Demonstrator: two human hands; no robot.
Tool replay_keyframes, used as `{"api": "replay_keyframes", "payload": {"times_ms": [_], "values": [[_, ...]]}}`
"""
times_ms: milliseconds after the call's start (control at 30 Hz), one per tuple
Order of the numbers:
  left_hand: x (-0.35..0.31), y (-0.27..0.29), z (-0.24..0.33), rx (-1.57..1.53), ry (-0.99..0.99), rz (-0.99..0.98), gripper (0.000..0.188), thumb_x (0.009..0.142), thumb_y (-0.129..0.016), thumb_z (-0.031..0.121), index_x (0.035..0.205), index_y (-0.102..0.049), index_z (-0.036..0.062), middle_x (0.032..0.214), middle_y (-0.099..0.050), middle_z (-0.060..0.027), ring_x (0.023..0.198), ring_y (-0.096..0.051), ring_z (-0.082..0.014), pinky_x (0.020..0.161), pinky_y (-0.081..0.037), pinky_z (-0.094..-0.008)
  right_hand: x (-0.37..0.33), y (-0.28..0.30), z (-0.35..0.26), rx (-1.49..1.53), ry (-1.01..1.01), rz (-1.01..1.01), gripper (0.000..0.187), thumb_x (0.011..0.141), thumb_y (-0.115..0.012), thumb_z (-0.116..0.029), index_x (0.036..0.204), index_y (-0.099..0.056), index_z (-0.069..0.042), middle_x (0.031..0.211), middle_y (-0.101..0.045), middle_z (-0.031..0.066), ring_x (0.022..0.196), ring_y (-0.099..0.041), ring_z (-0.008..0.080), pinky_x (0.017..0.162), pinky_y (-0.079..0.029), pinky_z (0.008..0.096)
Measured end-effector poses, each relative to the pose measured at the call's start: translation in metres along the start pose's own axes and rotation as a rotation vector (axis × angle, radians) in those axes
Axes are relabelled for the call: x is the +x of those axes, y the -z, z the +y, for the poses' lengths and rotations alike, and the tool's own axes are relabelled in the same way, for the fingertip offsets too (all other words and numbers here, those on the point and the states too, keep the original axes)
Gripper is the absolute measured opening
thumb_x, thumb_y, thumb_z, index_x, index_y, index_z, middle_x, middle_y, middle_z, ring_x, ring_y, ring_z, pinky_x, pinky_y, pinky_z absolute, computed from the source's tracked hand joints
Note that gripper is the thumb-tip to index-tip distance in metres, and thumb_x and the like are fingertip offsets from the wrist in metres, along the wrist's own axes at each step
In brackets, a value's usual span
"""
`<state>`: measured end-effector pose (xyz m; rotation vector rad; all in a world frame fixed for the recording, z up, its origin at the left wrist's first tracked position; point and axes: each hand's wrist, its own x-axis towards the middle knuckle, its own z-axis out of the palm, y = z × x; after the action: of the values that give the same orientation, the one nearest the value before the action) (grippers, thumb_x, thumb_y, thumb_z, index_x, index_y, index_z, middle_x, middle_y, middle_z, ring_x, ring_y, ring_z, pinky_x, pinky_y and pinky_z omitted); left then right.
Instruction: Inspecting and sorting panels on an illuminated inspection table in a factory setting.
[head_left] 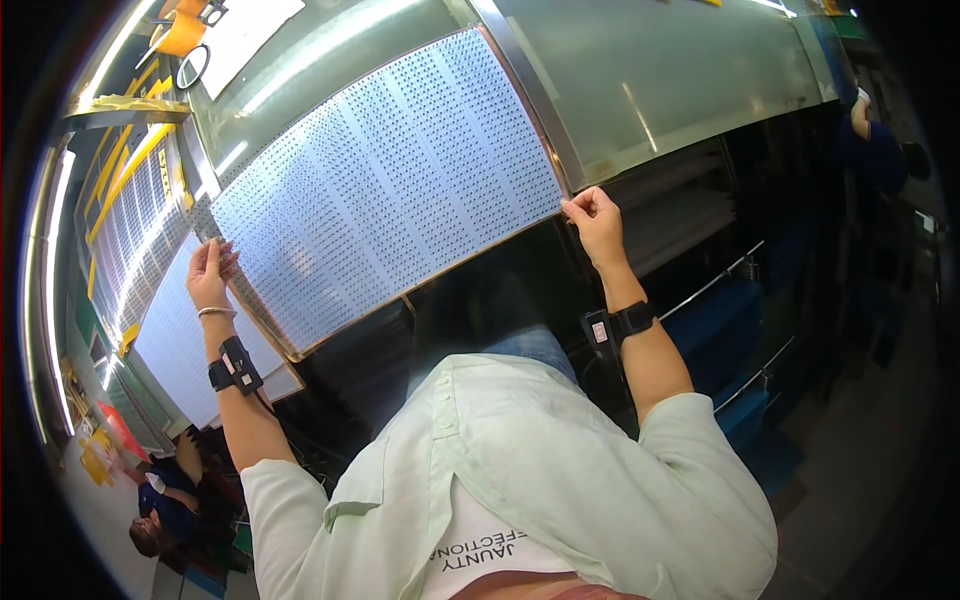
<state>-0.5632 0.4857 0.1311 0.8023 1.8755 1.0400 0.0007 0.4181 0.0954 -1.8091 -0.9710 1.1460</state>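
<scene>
A large white panel (390, 170) with brownish edges and dense rows of small dark marks lies before me, its far part over a greenish glass surface (300, 75). Its near edge reaches past the glass toward my body. My right hand (600, 228) pinches the panel's right side, thumb and fingers pressed together. At the left side, my left hand (208, 278) has its fingers closed at the panel's edge; their exact contact is hard to make out. Both wrists carry black strapped devices.
A similar pale panel (180, 345) lies lower left, beside a yellow-edged framed screen (140, 220). A metal bar (530, 90) borders the glass; another glass-topped surface (690, 90) stands right. Metal rods (715, 275) jut out below. Two people are at the far left and right.
</scene>
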Motion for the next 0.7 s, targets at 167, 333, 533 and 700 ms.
{"api": "replay_keyframes", "payload": {"times_ms": [167,333,533,700], "values": [[0.005,-0.001,-0.010,-0.011,0.035,0.007,0.016,0.087,-0.058,0.020,0.096,-0.059,0.0072,0.085,-0.066,-0.0077,0.067,-0.063,-0.0134,0.054,-0.047,-0.0218,0.003,-0.001,-0.002,-0.029,0.039,0.019,0.016,0.076,-0.066,-0.006,0.072,-0.051,-0.002,0.063,-0.053,0.0008,0.058,-0.048,0.0075,0.054,-0.040,0.0230],[-0.002,-0.013,-0.005,0.009,0.112,-0.010,0.021,0.085,-0.060,0.026,0.098,-0.058,0.0091,0.088,-0.064,-0.0046,0.070,-0.061,-0.0117,0.056,-0.045,-0.0211,0.015,0.006,-0.031,-0.270,0.293,0.141,0.018,0.074,-0.066,-0.006,0.069,-0.050,-0.001,0.059,-0.049,0.0025,0.055,-0.044,0.0092,0.053,-0.040,0.0253],[-0.008,-0.060,-0.005,0.045,0.157,0.095,0.019,0.082,-0.061,0.020,0.080,-0.059,0.0007,0.068,-0.062,-0.0073,0.053,-0.059,-0.0119,0.044,-0.044,-0.0224,0.034,0.038,-0.006,-0.186,0.192,0.042,0.018,0.077,-0.064,-0.004,0.069,-0.048,-0.004,0.060,-0.048,-0.0009,0.054,-0.044,0.0063,0.051,-0.037,0.0214],[-0.016,-0.055,-0.002,0.487,0.111,0.290,0.036,0.073,-0.071,0.034,0.068,-0.058,0.0013,0.062,-0.061,-0.0123,0.058,-0.060,-0.0216,0.058,-0.047,-0.0336,0.034,0.042,-0.006,-0.100,0.120,-0.040,0.015,0.080,-0.061,0.000,0.081,-0.047,-0.005,0.067,-0.048,-0.0013,0.057,-0.046,0.0055,0.050,-0.037,0.0184]]}}
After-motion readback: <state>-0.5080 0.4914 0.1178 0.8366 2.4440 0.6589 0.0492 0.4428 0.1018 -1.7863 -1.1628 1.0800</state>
